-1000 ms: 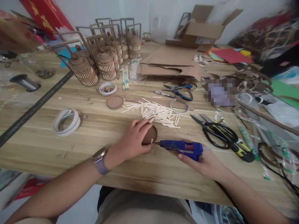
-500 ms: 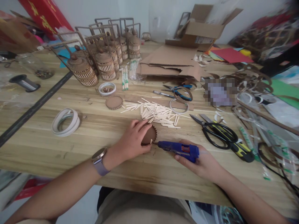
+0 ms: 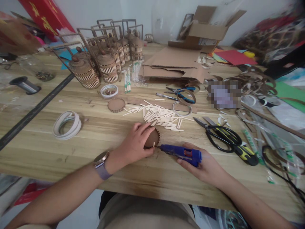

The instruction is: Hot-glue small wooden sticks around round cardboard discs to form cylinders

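My left hand is closed on a round cardboard disc with a ridged rim, fingers over its left part. One short pale stick stands at the disc's near edge, by my thumb. My right hand grips a blue glue gun lying nearly level. Its nozzle points left and reaches the disc's edge beside that stick; whether they touch I cannot tell. Just beyond the disc lies a heap of short pale sticks. Another cardboard disc rests farther back on the left.
Scissors lie over a yellow-black cutter on the right. White tape rolls sit at left. Small lantern-like models with handles stand behind, beside cardboard sheets. Brown strips clutter the back right.
Both hands, the disc and the glue gun hold nearly the same places. The glue gun's rear has shifted very slightly left; the view itself has barely moved.
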Demonstrator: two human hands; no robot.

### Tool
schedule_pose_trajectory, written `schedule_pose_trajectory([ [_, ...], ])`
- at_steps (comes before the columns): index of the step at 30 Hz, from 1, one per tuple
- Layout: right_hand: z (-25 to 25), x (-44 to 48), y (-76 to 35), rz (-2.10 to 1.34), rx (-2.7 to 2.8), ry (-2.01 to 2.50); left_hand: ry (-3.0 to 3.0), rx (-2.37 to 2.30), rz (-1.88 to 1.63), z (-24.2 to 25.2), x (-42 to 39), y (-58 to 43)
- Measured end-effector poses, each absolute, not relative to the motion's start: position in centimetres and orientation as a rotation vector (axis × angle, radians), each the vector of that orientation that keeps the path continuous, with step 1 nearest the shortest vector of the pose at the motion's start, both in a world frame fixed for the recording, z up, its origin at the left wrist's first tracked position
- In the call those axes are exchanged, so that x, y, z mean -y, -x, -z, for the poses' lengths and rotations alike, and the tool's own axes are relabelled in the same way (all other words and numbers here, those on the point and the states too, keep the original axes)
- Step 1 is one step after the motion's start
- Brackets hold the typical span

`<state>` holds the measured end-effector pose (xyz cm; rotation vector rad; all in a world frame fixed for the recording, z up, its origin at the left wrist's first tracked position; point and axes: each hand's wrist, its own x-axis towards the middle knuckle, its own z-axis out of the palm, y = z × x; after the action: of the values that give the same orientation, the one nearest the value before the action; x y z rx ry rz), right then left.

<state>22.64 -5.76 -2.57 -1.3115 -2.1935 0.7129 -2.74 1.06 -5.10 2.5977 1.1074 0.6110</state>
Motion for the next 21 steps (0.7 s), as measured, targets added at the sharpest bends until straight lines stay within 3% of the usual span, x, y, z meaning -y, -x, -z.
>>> schedule_pose_trajectory([
  [21, 2.34, 5.87, -22.32, -0.591, 2.253, 1.251, -2.611, -1.098, -0.613, 4.82, -1.05, 2.68],
])
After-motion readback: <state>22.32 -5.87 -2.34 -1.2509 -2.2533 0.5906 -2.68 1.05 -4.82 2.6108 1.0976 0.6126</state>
